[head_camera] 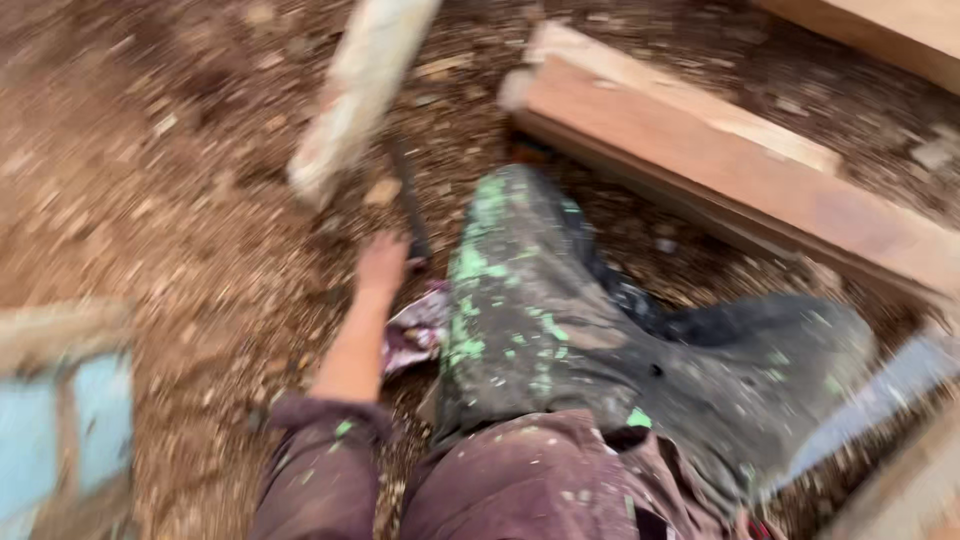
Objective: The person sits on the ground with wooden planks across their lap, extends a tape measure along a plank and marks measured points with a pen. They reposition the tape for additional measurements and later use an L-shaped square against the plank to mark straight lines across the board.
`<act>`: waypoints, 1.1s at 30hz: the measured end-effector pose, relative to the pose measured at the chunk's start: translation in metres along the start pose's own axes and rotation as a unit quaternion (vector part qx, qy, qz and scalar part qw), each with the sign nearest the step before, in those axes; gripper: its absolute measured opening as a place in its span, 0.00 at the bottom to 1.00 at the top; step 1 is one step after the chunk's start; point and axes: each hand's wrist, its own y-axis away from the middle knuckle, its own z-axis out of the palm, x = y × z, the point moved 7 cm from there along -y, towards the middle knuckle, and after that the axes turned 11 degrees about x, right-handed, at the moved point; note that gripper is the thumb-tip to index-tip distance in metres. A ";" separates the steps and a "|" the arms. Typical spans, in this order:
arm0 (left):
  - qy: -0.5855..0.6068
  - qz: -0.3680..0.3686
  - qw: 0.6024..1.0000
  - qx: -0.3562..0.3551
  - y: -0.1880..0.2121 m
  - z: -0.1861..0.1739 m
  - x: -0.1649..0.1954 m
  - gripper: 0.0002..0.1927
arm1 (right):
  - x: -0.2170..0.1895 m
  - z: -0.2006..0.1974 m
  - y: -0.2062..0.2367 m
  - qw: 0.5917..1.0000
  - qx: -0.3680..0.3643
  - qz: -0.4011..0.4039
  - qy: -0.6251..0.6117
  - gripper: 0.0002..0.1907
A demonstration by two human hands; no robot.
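The person sits on the chip-strewn dirt floor (150, 200), left hand (382, 265) stretched toward twelve o'clock, reaching a dark slender tool (410, 205) just beyond it; blur hides whether the fingers grip it. Right hand is out of view. A reddish wooden plank (720, 170) lies at two o'clock. Getting a firm grasp on the handle seems the step underway.

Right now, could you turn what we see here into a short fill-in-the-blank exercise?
1. The left hand reaches for a dark, slim ____ lying on the ground.
2. The dark trousers carry splashes of ____ paint.
3. A reddish wooden ____ lies on the ground beyond the knee.

Missing words: tool; green; plank
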 end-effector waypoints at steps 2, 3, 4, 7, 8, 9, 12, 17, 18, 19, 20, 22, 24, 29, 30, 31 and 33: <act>0.005 0.138 0.987 0.079 -0.010 -0.013 0.018 0.26 | 0.007 -0.003 0.010 1.000 -0.001 0.015 0.010 0.17; -0.028 0.170 0.985 0.028 -0.013 -0.008 0.023 0.29 | 0.011 -0.004 0.015 1.000 -0.002 0.024 0.012 0.17; -0.086 0.213 0.973 0.019 -0.012 -0.007 0.028 0.28 | 0.015 -0.006 0.017 1.000 0.000 0.027 0.009 0.17; -0.061 0.213 0.975 -0.022 -0.002 -0.008 0.029 0.24 | 0.022 -0.013 0.022 1.000 0.003 0.019 0.000 0.17; 0.004 0.127 0.986 -0.109 0.007 0.000 0.017 0.22 | 0.020 -0.016 0.024 1.000 -0.007 -0.009 0.016 0.13; 0.049 0.000 0.984 -0.172 0.023 0.006 0.002 0.22 | 0.018 -0.017 0.026 0.999 -0.017 -0.038 0.029 0.10; 0.382 -0.188 0.904 -0.045 0.051 -0.006 0.001 0.24 | 0.014 -0.020 0.029 0.999 -0.013 -0.037 0.020 0.10; 0.692 -0.162 0.659 0.248 0.076 -0.034 0.038 0.18 | -0.015 -0.036 0.006 0.978 0.109 -0.122 -0.127 0.13; 0.691 -0.151 0.654 0.269 0.071 -0.041 0.041 0.18 | -0.021 -0.039 -0.004 0.969 0.132 -0.140 -0.153 0.15; 0.689 -0.147 0.647 0.290 0.070 -0.048 0.044 0.18 | -0.021 -0.040 -0.014 0.970 0.124 -0.132 -0.161 0.11; 0.687 -0.144 0.639 0.314 0.069 -0.059 0.045 0.18 | -0.025 -0.048 -0.020 0.967 0.144 -0.127 -0.168 0.12; 0.611 -0.042 0.735 0.290 0.045 -0.088 0.070 0.18 | -0.045 -0.061 -0.034 0.942 0.133 -0.109 -0.287 0.13; 0.429 0.024 0.893 0.135 0.000 -0.094 0.111 0.17 | -0.079 -0.066 -0.042 0.867 0.055 -0.073 -0.491 0.13; 0.222 0.477 0.841 0.128 -0.067 -0.124 0.287 0.26 | -0.213 -0.060 -0.009 0.885 -0.042 -0.253 -0.388 0.19; 0.209 0.524 0.816 0.123 -0.076 -0.123 0.322 0.26 | -0.245 -0.045 -0.001 0.808 -0.121 -0.230 -0.529 0.18; 0.148 0.553 0.814 0.100 -0.087 -0.115 0.356 0.25 | -0.267 -0.034 0.006 0.787 -0.186 -0.228 -0.543 0.21; 0.069 0.577 0.811 0.064 -0.094 -0.100 0.404 0.24 | -0.292 0.021 0.010 0.813 -0.315 -0.024 -0.489 0.23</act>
